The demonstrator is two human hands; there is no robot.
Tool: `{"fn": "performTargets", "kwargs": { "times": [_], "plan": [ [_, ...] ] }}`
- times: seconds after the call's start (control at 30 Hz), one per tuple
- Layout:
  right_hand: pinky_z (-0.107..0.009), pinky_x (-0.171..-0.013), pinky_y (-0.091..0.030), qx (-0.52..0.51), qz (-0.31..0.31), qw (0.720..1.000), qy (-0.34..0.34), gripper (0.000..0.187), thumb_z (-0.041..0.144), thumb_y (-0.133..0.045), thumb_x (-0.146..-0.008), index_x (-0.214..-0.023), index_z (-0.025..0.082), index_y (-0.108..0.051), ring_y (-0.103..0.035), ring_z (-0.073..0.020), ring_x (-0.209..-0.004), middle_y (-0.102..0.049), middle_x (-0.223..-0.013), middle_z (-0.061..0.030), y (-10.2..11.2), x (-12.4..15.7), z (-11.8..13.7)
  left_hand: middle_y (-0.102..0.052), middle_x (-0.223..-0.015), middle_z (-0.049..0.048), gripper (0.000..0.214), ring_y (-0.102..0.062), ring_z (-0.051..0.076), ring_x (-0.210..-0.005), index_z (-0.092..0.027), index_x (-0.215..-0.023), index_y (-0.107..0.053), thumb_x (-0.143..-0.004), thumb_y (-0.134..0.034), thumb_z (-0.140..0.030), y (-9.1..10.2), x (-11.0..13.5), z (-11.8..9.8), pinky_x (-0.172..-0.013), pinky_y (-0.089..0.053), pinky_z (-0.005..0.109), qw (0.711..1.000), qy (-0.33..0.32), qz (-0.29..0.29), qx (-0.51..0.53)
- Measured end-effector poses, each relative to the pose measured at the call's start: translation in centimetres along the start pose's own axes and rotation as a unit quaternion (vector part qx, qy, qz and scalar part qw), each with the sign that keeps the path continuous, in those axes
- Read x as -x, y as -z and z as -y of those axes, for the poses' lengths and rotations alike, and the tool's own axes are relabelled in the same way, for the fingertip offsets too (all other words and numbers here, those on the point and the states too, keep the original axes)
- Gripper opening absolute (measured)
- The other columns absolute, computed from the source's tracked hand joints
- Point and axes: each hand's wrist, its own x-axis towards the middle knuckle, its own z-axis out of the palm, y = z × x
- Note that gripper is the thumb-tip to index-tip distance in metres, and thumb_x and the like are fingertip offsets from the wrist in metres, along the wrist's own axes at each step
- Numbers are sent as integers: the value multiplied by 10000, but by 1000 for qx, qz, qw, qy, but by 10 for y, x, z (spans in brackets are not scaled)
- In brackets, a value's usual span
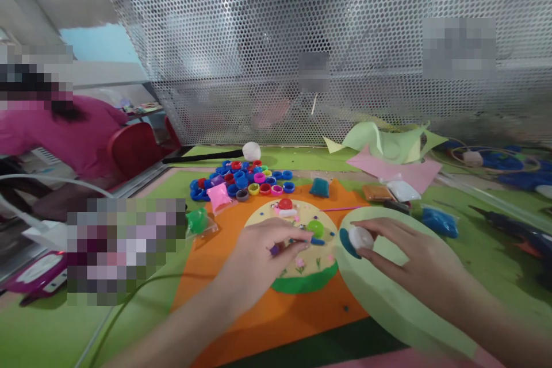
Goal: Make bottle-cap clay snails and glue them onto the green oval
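My left hand is closed in a pinch on a thin blue stick, held over a decorated cream disc. My right hand grips a small white round piece between thumb and fingers. A flat teal piece sits against its left side; whether the two are joined I cannot tell. The disc carries a red dome, a light green round piece, small flowers and a green band along its near edge. Beneath my right hand lies a pale green paper circle.
Behind the disc is a pile of coloured bottle caps. Clay packets lie around: pink, green, teal and blue. A glue gun rests at right. A perforated metal panel stands behind; a person in pink sits left.
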Motion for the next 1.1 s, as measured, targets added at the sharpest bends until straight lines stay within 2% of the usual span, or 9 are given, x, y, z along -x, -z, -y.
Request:
{"fn": "performTargets", "kwargs": {
  "times": [0.1,0.23,0.33,0.47,0.57,0.67,0.87,1.03,1.1],
  "plan": [
    [-301,-668,-545,20,-20,999,20,196,360,-465,-890,-1007,241,-567,-656,-188,-820,-682,-937,-17,-2,3,3,-720,-808,2,113,-592,143,-622,-227,-838,-713,-817,-613,-275,0,0,-2,-578,-445,241,1000,20,5,-9],
    [-308,-707,-541,29,-59,995,77,190,320,-474,-897,-1024,218,-572,-651,-189,-849,-683,-925,-33,-3,6,8,-722,-806,-27,63,-542,104,-515,-231,-784,-679,-792,-634,-273,0,1,-4,-537,-435,219,999,41,-13,0],
    [-311,-699,-536,35,-86,987,128,185,288,-490,-895,-1034,204,-578,-651,-190,-815,-681,-890,-44,-2,7,15,-730,-893,-19,37,-582,103,-573,-218,-737,-649,-772,-648,-228,-1,0,-3,-541,-439,198,998,38,-33,43],
    [-330,-692,-543,61,-125,978,154,222,337,-544,-864,-1027,205,-617,-656,-212,-792,-681,-860,-63,0,8,25,-740,-897,-4,25,-633,131,-688,-219,-741,-688,-752,-672,-234,-2,-1,-2,-555,-451,191,992,58,-34,106],
    [-341,-695,-549,84,-144,971,169,248,372,-567,-850,-1022,204,-629,-656,-219,-796,-681,-858,-67,3,10,32,-748,-865,14,75,-658,139,-732,-215,-794,-724,-746,-679,-251,-2,-1,-4,-551,-469,176,973,100,-3,209],
    [-346,-701,-549,102,-154,965,187,250,369,-581,-850,-1030,201,-626,-654,-219,-808,-682,-869,-65,6,14,38,-757,-820,16,41,-673,118,-716,-196,-749,-729,-717,-712,-214,-3,-1,-6,-530,-470,138,945,126,21,303],
    [-318,-794,-512,68,-163,957,231,132,219,-530,-904,-994,161,-608,-644,-162,-817,-694,-860,-24,19,21,47,-757,-706,7,131,-709,123,-724,-183,-617,-685,-615,-802,-125,-7,0,-7,-627,-515,149,867,129,79,474],
    [-274,-843,-469,31,-169,959,225,100,137,-510,-917,-976,121,-590,-612,-111,-864,-692,-860,-1,20,23,50,-759,-741,-4,20,-688,75,-671,-187,-710,-740,-706,-755,-199,-9,6,-13,-525,-462,88,889,121,98,430],
    [-278,-861,-464,25,-178,959,217,92,142,-525,-912,-974,125,-591,-610,-107,-863,-691,-876,9,17,24,53,-756,-745,-12,28,-685,77,-689,-189,-715,-739,-698,-762,-189,-10,8,-14,-580,-485,106,881,107,109,447]
  ]
}}
